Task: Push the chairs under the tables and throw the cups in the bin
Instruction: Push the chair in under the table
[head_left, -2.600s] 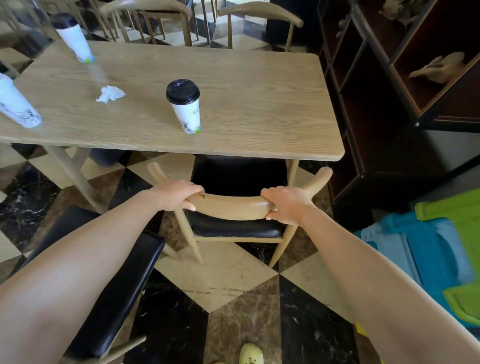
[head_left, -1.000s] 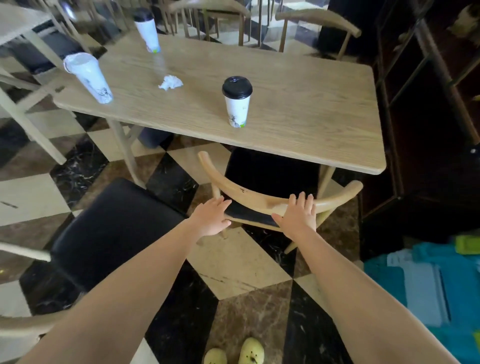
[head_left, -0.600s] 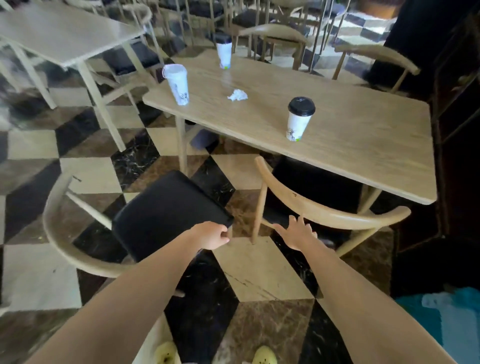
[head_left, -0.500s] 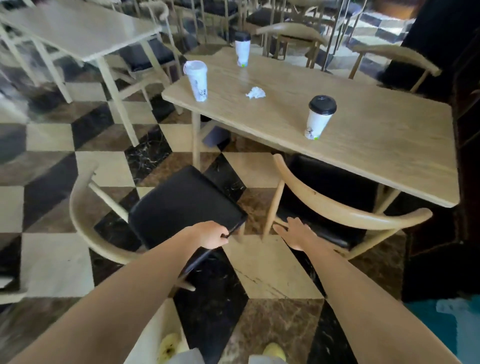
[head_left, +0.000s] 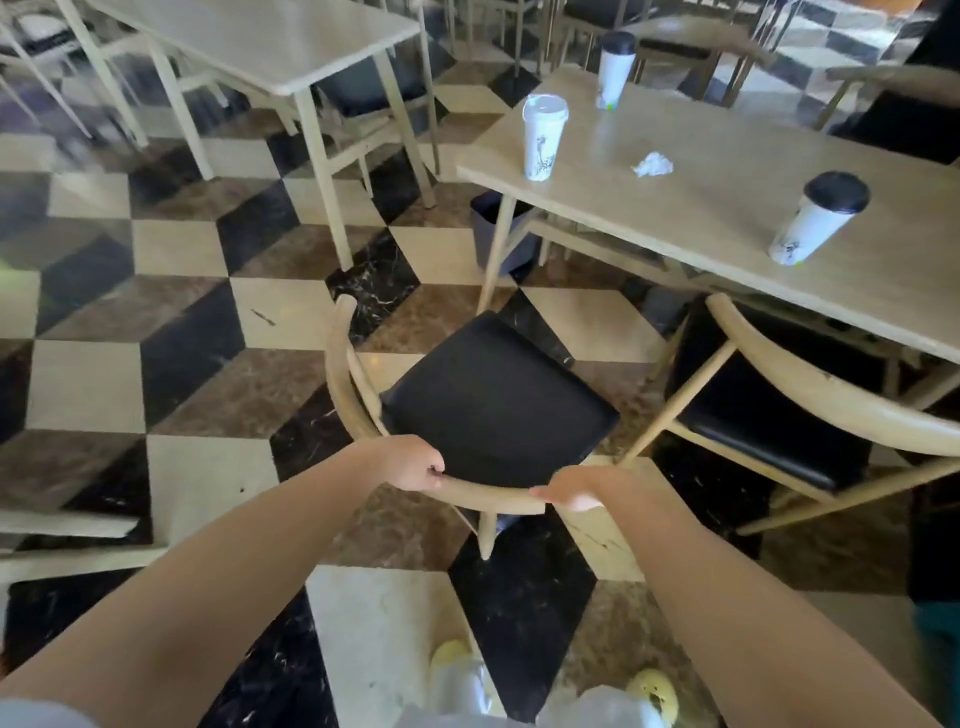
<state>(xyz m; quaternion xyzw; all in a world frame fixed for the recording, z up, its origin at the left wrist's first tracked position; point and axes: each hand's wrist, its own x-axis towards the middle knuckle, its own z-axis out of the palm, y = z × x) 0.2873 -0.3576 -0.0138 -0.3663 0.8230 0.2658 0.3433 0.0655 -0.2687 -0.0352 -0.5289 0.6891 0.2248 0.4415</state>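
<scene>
Lower centre, the left hand (head_left: 415, 462) and right hand (head_left: 571, 491) each grip the curved back rail of a black-seated chair (head_left: 498, 405). It stands out on the floor beside the wooden table (head_left: 727, 171) at upper right. Three paper cups (head_left: 544, 137) stand on the table, and a dark bin (head_left: 485, 218) sits beneath it.

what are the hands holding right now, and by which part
Both hold the pulled-out chair by its curved wooden back rail: the left hand and the right hand grip the near stretch, side by side.
</scene>
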